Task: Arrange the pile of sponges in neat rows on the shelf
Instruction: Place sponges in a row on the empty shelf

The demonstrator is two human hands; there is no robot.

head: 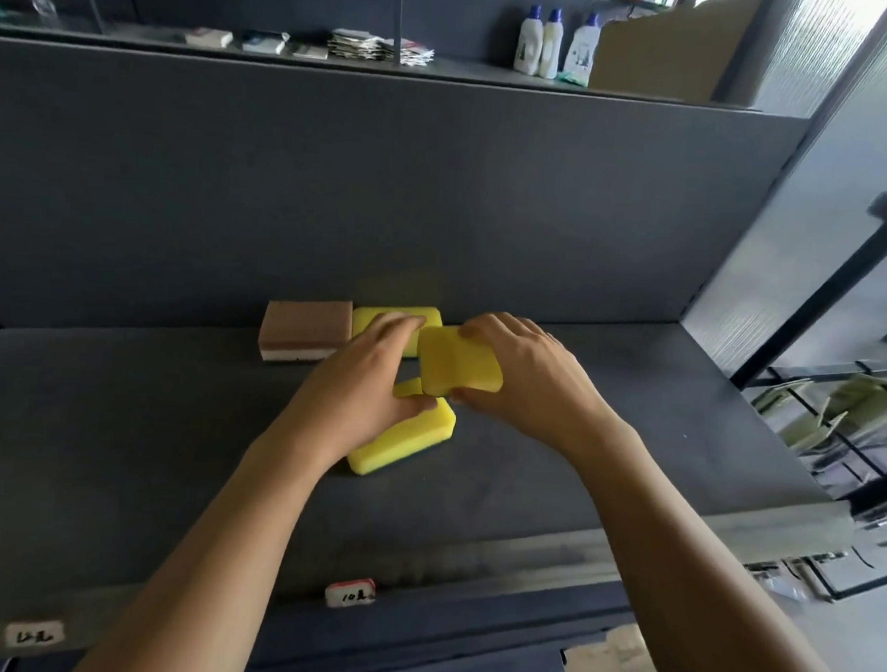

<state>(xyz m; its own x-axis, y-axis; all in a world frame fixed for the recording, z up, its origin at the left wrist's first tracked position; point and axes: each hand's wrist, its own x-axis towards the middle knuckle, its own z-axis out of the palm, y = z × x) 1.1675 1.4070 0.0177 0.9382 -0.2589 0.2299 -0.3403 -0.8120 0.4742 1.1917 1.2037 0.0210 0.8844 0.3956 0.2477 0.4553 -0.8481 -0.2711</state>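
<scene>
We see a yellow sponge [458, 362] lifted off the shelf [118, 421] and tilted, clamped in the right hand [521, 376] with the thumb at its near edge and the fingers curled over its far edge. Just below it a second yellow sponge [405, 439] lies flat and askew on the shelf, about midway between the front and back edges. The left hand [361, 388] lies over that sponge's far end, its thumb on the sponge's top and its fingers stretched toward the back; we cannot tell whether it grips anything. Against the back edge of the shelf sits a third yellow sponge [381, 316], partly hidden by the left fingers, and touching its left side is a brown sponge [306, 323] with a pale lower layer. On the shelf's front edge we make out a red-topped price tag [350, 592] near the middle and a white tag [34, 634] toward the left corner. On the upper shelf [138, 45] stand three white bottles [551, 43] with blue caps beside a cardboard box [667, 54], with flat packets [369, 46] further left.
</scene>
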